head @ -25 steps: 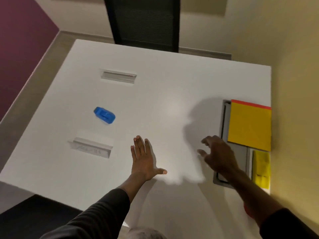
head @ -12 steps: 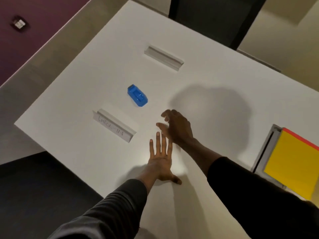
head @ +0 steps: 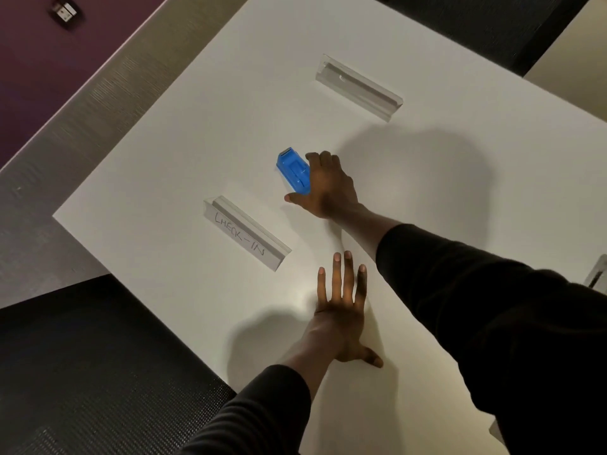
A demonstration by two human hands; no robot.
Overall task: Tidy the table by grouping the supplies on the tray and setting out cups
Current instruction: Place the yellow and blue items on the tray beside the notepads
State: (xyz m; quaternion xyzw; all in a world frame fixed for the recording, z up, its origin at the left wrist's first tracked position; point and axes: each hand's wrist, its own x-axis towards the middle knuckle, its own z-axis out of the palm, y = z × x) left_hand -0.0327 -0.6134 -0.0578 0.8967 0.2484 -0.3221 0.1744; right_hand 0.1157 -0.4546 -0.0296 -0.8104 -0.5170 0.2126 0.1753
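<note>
**At mid-desk, our right hand closes on the blue dispenser**

On the white desk, between two clear sign holders, lies the blue dispenser, a small plastic block resting on its side. Our right hand reaches across to it, fingers curled over its right edge and thumb stretched out low along the near end. We touch it, but we cannot tell whether the grip has closed; the dispenser looks flat on the desk, not lifted. Our left hand lies flat and spread on the desk nearer to us, holding nothing.

The near holder, lettered "CHECK-IN", sits just beside the dispenser; the far holder lies well apart. At the right edge a sliver of the tray shows.

We judge the dispenser light and rigid, its moulded shell smooth and somewhat slick, so a loose pinch could let it skate on the glossy top. The sound hold is across the two long flat sides, thumb against fingers, near the middle. We avoid the pale end, where a cutting edge may sit. It is hardly fragile, though a drop could crack the plastic.
</note>
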